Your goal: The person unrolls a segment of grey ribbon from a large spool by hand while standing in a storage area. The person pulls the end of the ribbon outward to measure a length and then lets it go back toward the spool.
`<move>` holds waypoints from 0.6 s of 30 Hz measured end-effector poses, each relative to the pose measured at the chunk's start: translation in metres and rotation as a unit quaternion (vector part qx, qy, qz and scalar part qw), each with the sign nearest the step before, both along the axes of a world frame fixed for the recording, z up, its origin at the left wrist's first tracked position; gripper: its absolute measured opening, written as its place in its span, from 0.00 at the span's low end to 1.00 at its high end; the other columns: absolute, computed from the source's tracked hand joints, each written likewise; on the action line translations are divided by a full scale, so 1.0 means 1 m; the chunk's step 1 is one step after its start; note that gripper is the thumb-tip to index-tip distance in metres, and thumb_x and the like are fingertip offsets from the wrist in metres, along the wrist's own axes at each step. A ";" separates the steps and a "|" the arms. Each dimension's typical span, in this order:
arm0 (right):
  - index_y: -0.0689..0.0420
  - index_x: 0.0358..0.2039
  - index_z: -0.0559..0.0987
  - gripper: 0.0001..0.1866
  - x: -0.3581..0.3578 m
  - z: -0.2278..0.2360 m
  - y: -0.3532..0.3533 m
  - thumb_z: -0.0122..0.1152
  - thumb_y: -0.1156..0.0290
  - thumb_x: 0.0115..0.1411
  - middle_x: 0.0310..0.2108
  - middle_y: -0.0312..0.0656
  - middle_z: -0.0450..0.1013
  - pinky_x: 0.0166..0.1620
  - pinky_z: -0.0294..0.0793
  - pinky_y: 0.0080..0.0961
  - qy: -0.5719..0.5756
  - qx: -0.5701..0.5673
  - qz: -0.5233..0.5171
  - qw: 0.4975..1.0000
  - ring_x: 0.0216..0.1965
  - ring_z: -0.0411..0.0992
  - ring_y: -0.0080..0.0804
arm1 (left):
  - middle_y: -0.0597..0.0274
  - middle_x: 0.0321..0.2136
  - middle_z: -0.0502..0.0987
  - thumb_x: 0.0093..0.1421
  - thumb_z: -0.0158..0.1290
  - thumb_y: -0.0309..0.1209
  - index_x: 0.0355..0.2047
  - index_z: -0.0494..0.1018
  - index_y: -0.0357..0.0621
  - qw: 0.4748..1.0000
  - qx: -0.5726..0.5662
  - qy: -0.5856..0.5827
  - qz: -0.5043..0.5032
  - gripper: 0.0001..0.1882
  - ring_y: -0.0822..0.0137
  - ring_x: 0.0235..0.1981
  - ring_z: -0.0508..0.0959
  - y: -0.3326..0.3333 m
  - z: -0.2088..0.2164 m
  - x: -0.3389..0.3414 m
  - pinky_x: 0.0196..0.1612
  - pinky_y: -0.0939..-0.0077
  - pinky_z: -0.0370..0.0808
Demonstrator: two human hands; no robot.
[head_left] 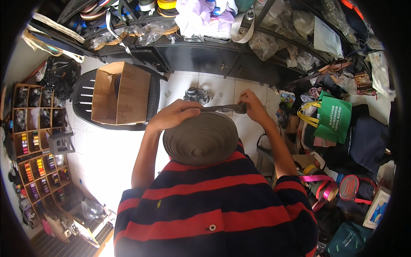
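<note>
guessing they're winding or unwinding the loose strap [223,108] | right hand [254,107] pinching it, fingers closed | left hand [174,113] curling by the roll [200,139], can't tell grip | roll's sitting bodyward of fingers | next move's probably needing steady tension

Strong light at lower left; floor tiles [107,158] there blown out to white. Black cabinet front [201,64] dim, faint sheen. Strap roll [200,138] evenly lit, fairly sharp. Fisheye bends thread rack [33,156] near black, vignetted rim; outer detail soft.
</note>
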State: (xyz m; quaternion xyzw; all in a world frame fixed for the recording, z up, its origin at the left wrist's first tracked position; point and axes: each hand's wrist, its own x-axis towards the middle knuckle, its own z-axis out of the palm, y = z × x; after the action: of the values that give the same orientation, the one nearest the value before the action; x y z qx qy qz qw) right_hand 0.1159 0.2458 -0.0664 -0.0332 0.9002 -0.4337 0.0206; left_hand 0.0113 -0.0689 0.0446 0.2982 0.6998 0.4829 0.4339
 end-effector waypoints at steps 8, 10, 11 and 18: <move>0.66 0.33 0.79 0.14 0.019 -0.039 0.044 0.47 0.70 0.57 0.38 0.45 0.76 0.45 0.69 0.35 -0.232 -0.480 0.126 0.836 0.46 0.70 0.36 | 0.52 0.36 0.80 0.64 0.47 0.36 0.46 0.75 0.30 0.998 0.031 -0.030 0.055 0.20 0.66 0.40 0.77 0.024 0.003 0.008 0.46 0.75 0.71; 0.67 0.33 0.78 0.24 0.039 -0.052 0.040 0.46 0.55 0.61 0.43 0.46 0.73 0.46 0.68 0.33 -0.246 -0.477 -0.040 0.843 0.45 0.69 0.35 | 0.53 0.35 0.80 0.64 0.47 0.36 0.46 0.75 0.30 0.997 0.020 -0.038 0.070 0.20 0.67 0.39 0.77 0.029 0.005 0.010 0.45 0.75 0.71; 0.68 0.32 0.78 0.30 0.047 -0.057 0.039 0.45 0.48 0.63 0.46 0.46 0.72 0.47 0.68 0.32 -0.251 -0.470 -0.124 0.837 0.44 0.69 0.34 | 0.53 0.35 0.80 0.64 0.46 0.36 0.46 0.75 0.29 0.996 0.014 -0.042 0.076 0.20 0.67 0.39 0.77 0.033 0.006 0.011 0.45 0.75 0.71; 0.61 0.40 0.76 0.14 0.045 -0.025 0.059 0.66 0.72 0.53 0.44 0.44 0.68 0.50 0.68 0.31 -0.143 -0.067 0.067 0.985 0.51 0.67 0.41 | 0.55 0.32 0.80 0.64 0.46 0.36 0.46 0.75 0.29 0.996 -0.004 -0.023 0.081 0.20 0.69 0.36 0.77 0.059 -0.001 0.012 0.44 0.76 0.71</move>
State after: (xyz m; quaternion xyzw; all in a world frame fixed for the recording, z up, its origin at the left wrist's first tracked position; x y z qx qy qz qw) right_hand 0.1605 0.3045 -0.0917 -0.0322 0.8524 -0.4914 0.1758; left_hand 0.0232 -0.0102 0.0433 0.2273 0.7135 0.5202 0.4105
